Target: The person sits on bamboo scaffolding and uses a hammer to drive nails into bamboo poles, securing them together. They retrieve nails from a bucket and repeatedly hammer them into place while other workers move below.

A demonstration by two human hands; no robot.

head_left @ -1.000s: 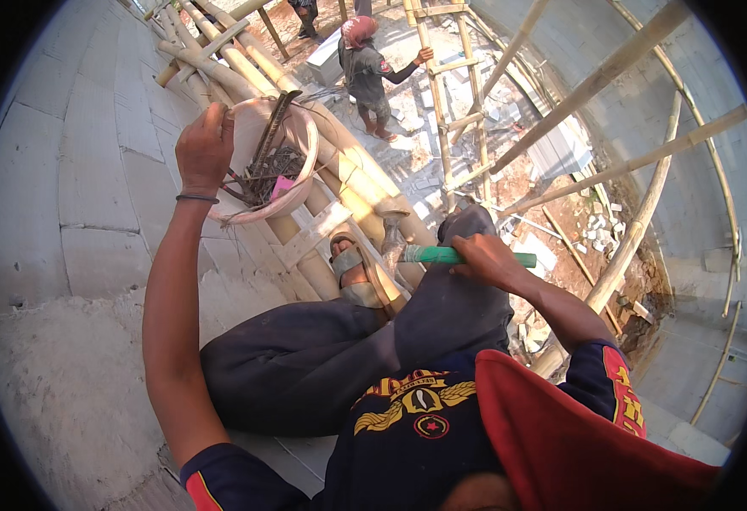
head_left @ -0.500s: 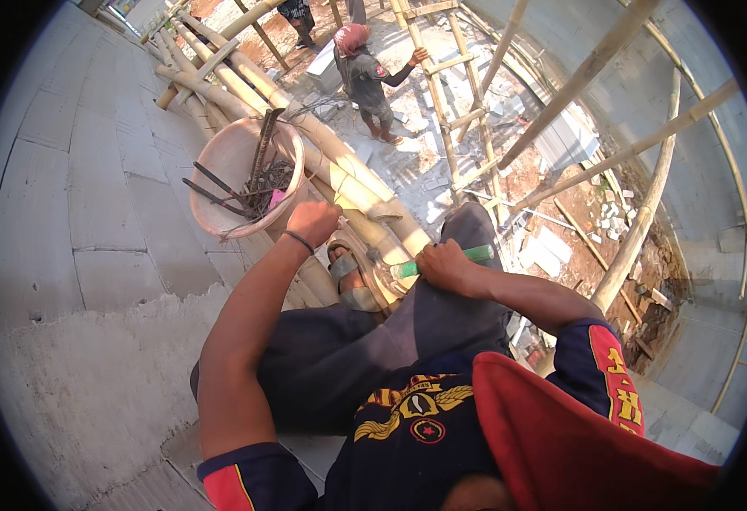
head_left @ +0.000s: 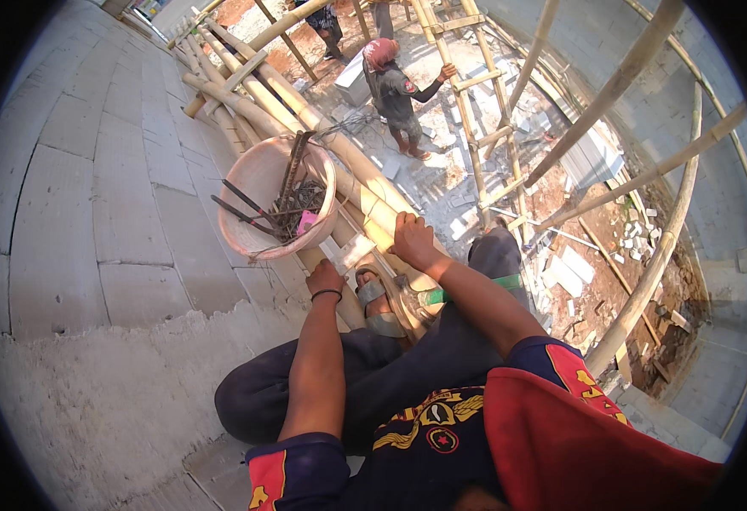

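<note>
At left I see the plastic bucket (head_left: pixel 251 170) of scrap beside the bamboo poles (head_left: pixel 376 180). Near its lower rim, I have the left hand (head_left: pixel 326 278) curled closed; the right hand (head_left: pixel 414 241) likewise, by the poles. I can't tell what either grip holds. The green tool handle (head_left: pixel 431 297) passes under the right forearm. I judge this two-handed handling; taking the handle would call for freeing the right grip.

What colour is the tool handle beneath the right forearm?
Green; the tool handle shows in the head view, the only one.
</note>
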